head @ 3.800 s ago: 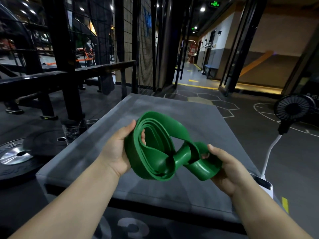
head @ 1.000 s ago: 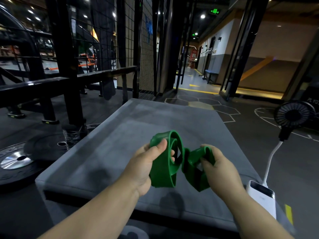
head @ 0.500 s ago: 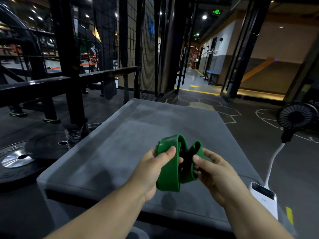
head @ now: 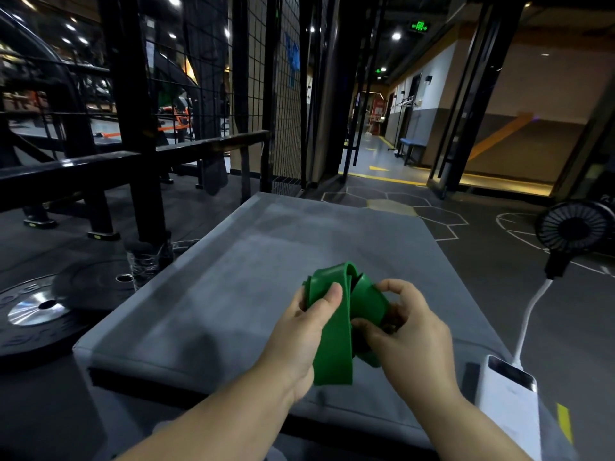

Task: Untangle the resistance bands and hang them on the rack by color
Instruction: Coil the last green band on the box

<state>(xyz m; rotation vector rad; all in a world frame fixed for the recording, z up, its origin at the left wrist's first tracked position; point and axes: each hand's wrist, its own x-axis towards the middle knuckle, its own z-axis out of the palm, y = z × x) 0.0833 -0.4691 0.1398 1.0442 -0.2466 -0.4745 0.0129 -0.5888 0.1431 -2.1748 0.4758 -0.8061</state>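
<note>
Centrally, the folded green rubber resistance band (head: 332, 344) is held above the grey padded platform (head: 233, 294), pinched by the left hand (head: 299, 341), with the right hand (head: 409, 341) curled on its coils. A white slab power bank (head: 509, 400) lies at 4 o'clock by the platform's edge and a black steel rack (head: 133, 128) stands at 10 o'clock. Grey surface stretches toward 12.

A grey padded bench (head: 266, 261) stretches out in front of me. At its near right corner sits a white power bank (head: 509, 404), and a white cable (head: 529, 314) curves up from it to a small black fan (head: 572, 227) right of the bench. Left of the bench lie black weight plates (head: 36, 314). Beyond its far end are hexagon floor markings (head: 392, 202) and, high up, a green exit sign (head: 420, 26).
</note>
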